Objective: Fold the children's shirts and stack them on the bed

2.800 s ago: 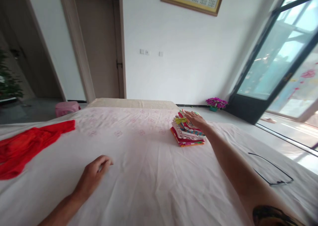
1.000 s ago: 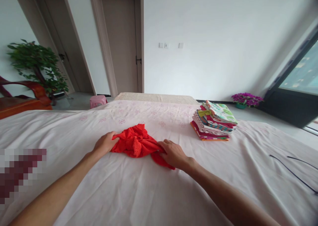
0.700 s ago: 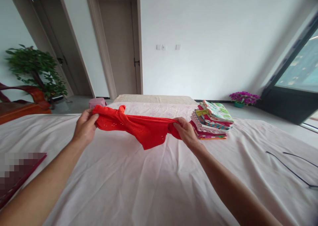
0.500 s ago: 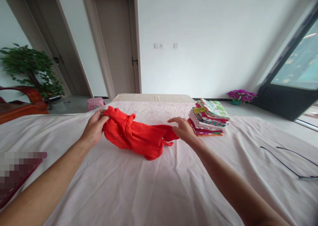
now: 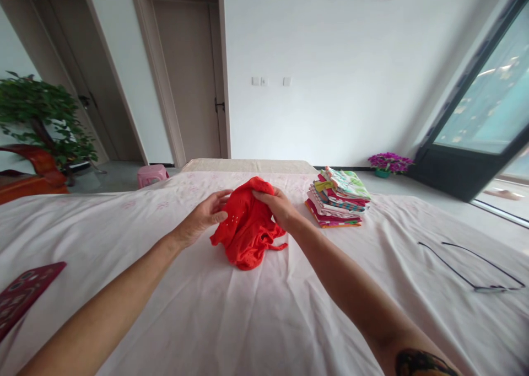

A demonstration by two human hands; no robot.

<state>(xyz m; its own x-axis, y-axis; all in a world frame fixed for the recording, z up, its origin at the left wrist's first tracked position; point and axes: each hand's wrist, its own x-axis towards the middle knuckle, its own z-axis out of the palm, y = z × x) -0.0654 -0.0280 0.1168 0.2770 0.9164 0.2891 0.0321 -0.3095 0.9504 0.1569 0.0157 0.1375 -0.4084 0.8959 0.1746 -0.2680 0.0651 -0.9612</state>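
Observation:
A bright red knit garment [image 5: 248,227], with small openwork holes and a thin strap at its lower right, is bunched up over the white sheet. My right hand [image 5: 278,206] pinches its upper edge between thumb and fingers, holding that part raised while the lower part rests on the sheet. At the garment's left side is my left hand [image 5: 204,215], thumb and fingers apart. Its fingertips are close to the red cloth, and whether they touch it I cannot tell.
A stack of folded, patterned cloths [image 5: 339,199] stands right of the garment. Eyeglasses [image 5: 475,271] lie on the sheet [image 5: 198,321] at the right. At the left edge is a dark red object with round shapes [image 5: 28,293]. Behind stands a pink stool [image 5: 152,175].
My left hand has let go of the garment's left end and shifted right. My right hand has taken hold of the upper edge. The garment went from stretched sideways to bunched up.

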